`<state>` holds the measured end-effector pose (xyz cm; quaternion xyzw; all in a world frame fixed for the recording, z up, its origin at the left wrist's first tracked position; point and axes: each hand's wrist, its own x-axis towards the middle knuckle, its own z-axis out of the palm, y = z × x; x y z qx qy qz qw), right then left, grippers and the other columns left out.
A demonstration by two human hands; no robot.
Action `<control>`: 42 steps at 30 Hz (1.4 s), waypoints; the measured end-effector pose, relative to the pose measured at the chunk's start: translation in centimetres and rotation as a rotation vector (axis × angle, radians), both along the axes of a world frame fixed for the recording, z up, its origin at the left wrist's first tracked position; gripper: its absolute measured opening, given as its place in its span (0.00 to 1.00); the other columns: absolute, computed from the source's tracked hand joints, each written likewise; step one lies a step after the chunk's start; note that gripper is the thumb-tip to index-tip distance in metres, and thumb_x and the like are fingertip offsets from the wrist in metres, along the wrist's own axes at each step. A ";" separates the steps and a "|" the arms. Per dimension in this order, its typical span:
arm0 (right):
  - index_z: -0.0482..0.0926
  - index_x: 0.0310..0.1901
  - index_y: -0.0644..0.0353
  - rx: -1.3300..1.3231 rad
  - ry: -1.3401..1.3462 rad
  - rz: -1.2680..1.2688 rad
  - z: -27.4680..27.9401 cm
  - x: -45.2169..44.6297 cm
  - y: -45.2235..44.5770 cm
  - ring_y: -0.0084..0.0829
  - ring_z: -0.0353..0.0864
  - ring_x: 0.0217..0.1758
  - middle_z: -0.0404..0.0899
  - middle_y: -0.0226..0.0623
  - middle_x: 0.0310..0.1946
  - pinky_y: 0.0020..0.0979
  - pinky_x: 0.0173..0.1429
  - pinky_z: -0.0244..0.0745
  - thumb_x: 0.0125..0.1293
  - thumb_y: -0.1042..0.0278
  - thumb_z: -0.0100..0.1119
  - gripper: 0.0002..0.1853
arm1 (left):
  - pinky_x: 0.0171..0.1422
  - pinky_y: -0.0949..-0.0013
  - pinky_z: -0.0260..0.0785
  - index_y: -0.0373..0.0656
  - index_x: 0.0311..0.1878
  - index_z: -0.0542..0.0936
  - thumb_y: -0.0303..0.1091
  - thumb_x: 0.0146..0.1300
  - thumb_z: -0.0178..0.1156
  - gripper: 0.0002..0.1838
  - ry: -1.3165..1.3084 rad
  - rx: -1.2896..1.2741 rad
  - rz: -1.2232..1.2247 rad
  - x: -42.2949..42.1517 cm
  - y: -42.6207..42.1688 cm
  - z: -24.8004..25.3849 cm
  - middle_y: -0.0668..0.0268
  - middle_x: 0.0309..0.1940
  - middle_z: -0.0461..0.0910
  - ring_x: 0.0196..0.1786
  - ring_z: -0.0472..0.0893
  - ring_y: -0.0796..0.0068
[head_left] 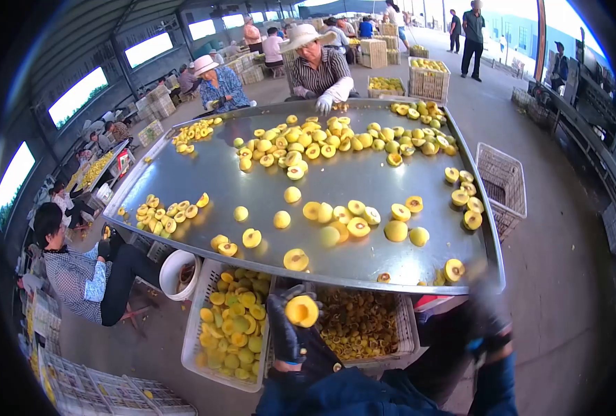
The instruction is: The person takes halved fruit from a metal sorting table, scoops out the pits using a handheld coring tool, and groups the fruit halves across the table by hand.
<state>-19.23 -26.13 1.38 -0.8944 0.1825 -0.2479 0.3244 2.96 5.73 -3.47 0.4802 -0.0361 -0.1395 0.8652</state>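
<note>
My left hand (285, 336), in a black glove, holds a yellow peach half (302, 311) with its hollow cut face up, just below the near edge of the metal table (252, 180). My right hand (488, 312), also dark-gloved, is smeared by motion at the table's near right corner, so its fingers and anything in them cannot be made out. Close to it on the tabletop lies a peach half (453, 270) with a brown centre. Several more halves and whole-looking peaches (396, 230) are scattered across the metal surface.
Under the near edge stand a crate of peach halves (235, 326) and a crate of brown pits and scraps (363, 322). A white bucket (179, 274) is left of them. A white crate (502, 180) stands right of the table. Two people in hats (315, 69) work across it; another person (79, 267) sits left.
</note>
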 end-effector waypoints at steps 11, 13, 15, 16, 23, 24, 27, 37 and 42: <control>0.77 0.43 0.61 0.576 -0.313 -0.237 4.5 0.2 -5.7 0.14 0.61 0.23 0.65 0.21 0.22 0.18 0.26 0.55 0.71 0.64 0.53 0.10 | 0.53 0.60 0.78 0.37 0.54 0.76 0.62 0.72 0.43 0.33 0.212 0.033 0.436 1.5 13.6 -9.4 0.58 0.45 0.82 0.44 0.83 0.61; 0.79 0.46 0.60 0.734 -0.331 -0.222 2.2 -1.3 -8.7 0.14 0.64 0.23 0.66 0.18 0.23 0.19 0.25 0.60 0.73 0.64 0.49 0.11 | 0.54 0.59 0.77 0.39 0.54 0.77 0.60 0.72 0.45 0.31 0.195 0.068 0.471 2.7 18.8 -15.8 0.60 0.46 0.82 0.47 0.82 0.62; 0.77 0.54 0.58 0.746 -0.437 -0.299 1.6 -2.8 -11.8 0.10 0.60 0.21 0.63 0.15 0.23 0.16 0.22 0.56 0.74 0.64 0.47 0.14 | 0.55 0.58 0.77 0.38 0.56 0.76 0.60 0.72 0.46 0.31 0.259 0.074 0.481 3.4 20.5 -15.9 0.60 0.47 0.82 0.49 0.82 0.62; 0.75 0.60 0.57 0.672 -0.526 -0.382 1.9 -3.6 -13.6 0.06 0.55 0.18 0.58 0.13 0.22 0.12 0.20 0.50 0.76 0.62 0.47 0.17 | 0.55 0.58 0.77 0.38 0.57 0.76 0.60 0.72 0.47 0.32 0.324 0.077 0.460 2.7 21.6 -16.4 0.60 0.48 0.82 0.50 0.82 0.62; 0.75 0.61 0.52 0.840 -0.623 -0.324 -4.5 -4.8 -17.0 0.11 0.56 0.19 0.56 0.19 0.21 0.17 0.20 0.53 0.71 0.69 0.53 0.18 | 0.58 0.46 0.75 0.45 0.60 0.72 0.53 0.69 0.55 0.25 0.413 -0.139 0.490 -2.6 23.3 -17.9 0.60 0.52 0.79 0.52 0.81 0.59; 0.75 0.61 0.53 0.459 -0.423 -0.256 -6.7 -4.6 -15.5 0.14 0.60 0.21 0.63 0.23 0.25 0.19 0.23 0.57 0.69 0.72 0.54 0.19 | 0.57 0.47 0.76 0.44 0.59 0.72 0.52 0.70 0.55 0.24 0.437 -0.129 0.531 -2.8 22.8 -17.7 0.59 0.52 0.79 0.51 0.81 0.59; 0.77 0.56 0.58 0.198 -0.172 -0.366 -10.5 -3.2 -10.5 0.17 0.66 0.23 0.76 0.32 0.33 0.19 0.26 0.64 0.66 0.72 0.57 0.17 | 0.57 0.51 0.76 0.43 0.61 0.71 0.50 0.71 0.54 0.24 0.510 -0.087 0.484 -3.1 23.5 -19.2 0.59 0.52 0.79 0.52 0.81 0.59; 0.75 0.52 0.64 0.566 -0.308 -0.613 -13.5 -1.7 -7.2 0.44 0.78 0.52 0.77 0.47 0.50 0.36 0.54 0.74 0.65 0.80 0.51 0.14 | 0.70 0.62 0.61 0.31 0.64 0.69 0.38 0.73 0.51 0.23 -0.409 0.893 0.601 14.4 13.6 -7.2 0.51 0.63 0.71 0.65 0.71 0.60; 0.72 0.54 0.64 0.670 -0.384 -0.564 -12.0 -0.8 -5.1 0.24 0.74 0.39 0.75 0.34 0.42 0.22 0.40 0.71 0.65 0.75 0.54 0.15 | 0.62 0.58 0.69 0.37 0.57 0.75 0.31 0.63 0.62 0.20 -0.992 0.897 0.263 16.3 -0.2 -3.2 0.51 0.54 0.78 0.57 0.77 0.54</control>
